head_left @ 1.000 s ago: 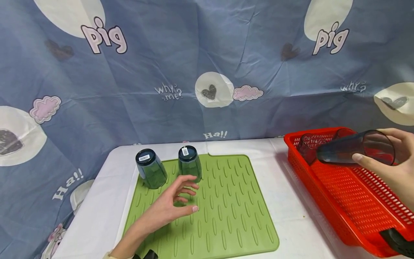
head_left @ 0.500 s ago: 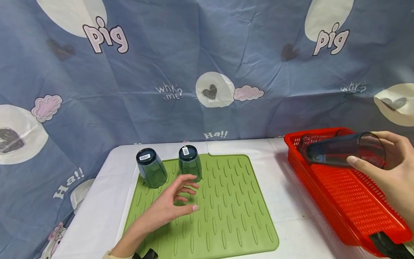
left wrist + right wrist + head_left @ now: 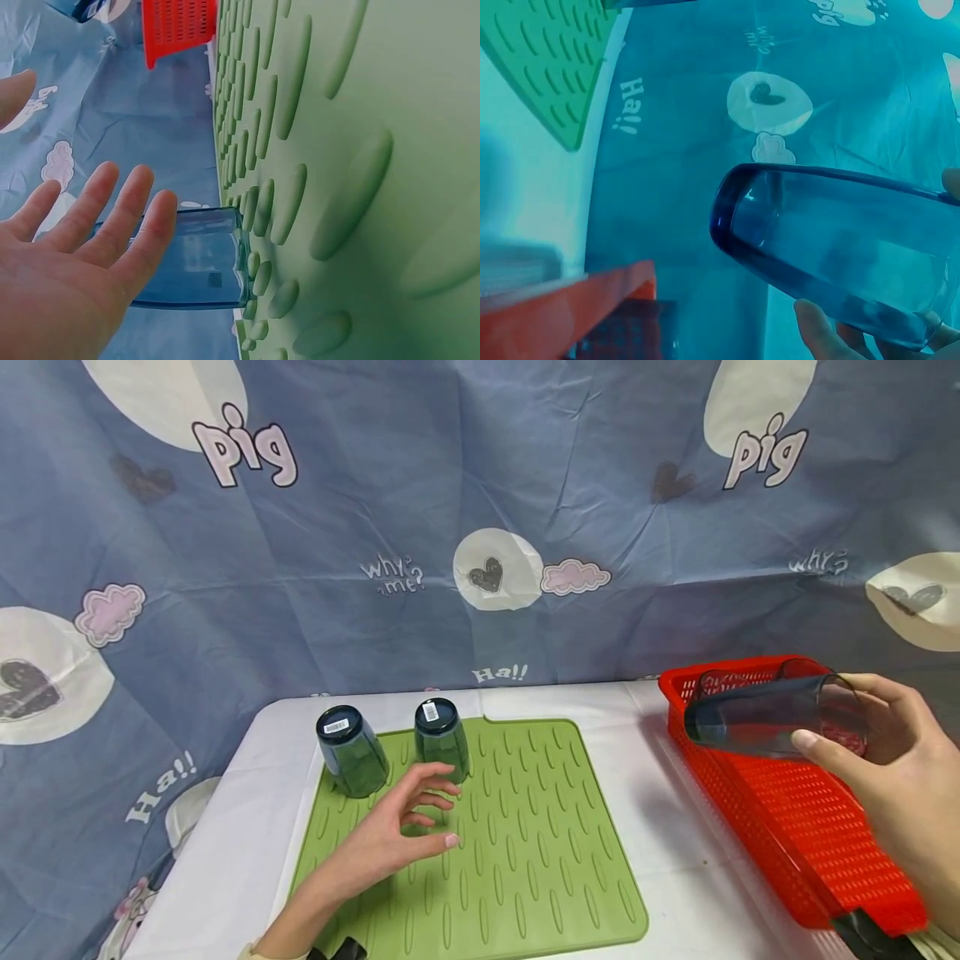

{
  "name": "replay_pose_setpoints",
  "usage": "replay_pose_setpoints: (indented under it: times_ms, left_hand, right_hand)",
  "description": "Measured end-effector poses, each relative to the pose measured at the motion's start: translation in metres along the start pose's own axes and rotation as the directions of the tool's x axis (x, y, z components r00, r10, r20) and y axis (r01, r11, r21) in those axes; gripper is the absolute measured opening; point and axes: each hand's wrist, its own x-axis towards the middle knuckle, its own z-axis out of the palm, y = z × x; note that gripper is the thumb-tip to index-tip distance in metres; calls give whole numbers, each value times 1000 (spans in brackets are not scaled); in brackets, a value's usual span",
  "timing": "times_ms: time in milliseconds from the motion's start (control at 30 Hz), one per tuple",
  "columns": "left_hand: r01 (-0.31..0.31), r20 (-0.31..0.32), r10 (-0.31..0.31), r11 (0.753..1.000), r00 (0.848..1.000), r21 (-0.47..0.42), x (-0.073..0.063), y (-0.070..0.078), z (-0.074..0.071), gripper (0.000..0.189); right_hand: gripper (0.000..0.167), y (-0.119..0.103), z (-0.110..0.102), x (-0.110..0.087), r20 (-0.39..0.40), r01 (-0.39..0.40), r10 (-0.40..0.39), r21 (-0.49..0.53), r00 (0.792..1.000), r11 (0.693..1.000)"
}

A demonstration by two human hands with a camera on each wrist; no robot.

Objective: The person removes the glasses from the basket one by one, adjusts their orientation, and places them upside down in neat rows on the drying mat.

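Observation:
My right hand (image 3: 892, 752) grips a blue drinking glass (image 3: 757, 714) near its rim, thumb on the near side. The glass lies sideways in the air above the basket's left wall, its thick base pointing left; the right wrist view shows this glass (image 3: 832, 247) too. Over the green ribbed mat (image 3: 525, 835), my left hand (image 3: 397, 827) hovers with relaxed fingers and nothing in them. Beyond it, two similar glasses stand upside down on the mat: one at the corner (image 3: 352, 756), another (image 3: 441, 743) just past my fingers, partly covered by them in the left wrist view.
A red plastic basket (image 3: 772, 852) stands at the right of the white-covered table (image 3: 675, 860). Clear glasses show at its far end, partly hidden behind the held one. A blue printed cloth (image 3: 337, 527) hangs behind the table.
My right hand has moved left with the glass, bringing its base from inside the basket area to over the left wall. My left hand has stayed in place.

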Motion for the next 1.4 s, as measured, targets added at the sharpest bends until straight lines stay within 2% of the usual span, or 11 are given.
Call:
replay_pose_setpoints:
  times_ms: [133,400,833,1233,1400]
  left_hand:
    - [2,-1,-2,1000,1000,0,0,1,0,67]
    - [8,1,-8,1000,1000,3,1,3,-1,68]
    - [15,-16,-15,1000,1000,24,-1,1,-2,68]
    - [14,-19,-13,999,1000,36,-1,1,-2,67]
    - [17,-29,-15,999,999,47,-1,2,-2,67]
  right_hand:
    - [68,1,3,-4,19,-26,25,46,999,999]
    - [67,1,14,-8,-11,-78,78,16,997,997]
    - [63,7,37,-15,-24,-84,89,145,996,986]
    - [64,13,44,-18,-14,-58,63,247,998,967]
    - [63,16,44,-19,4,-72,74,294,997,953]
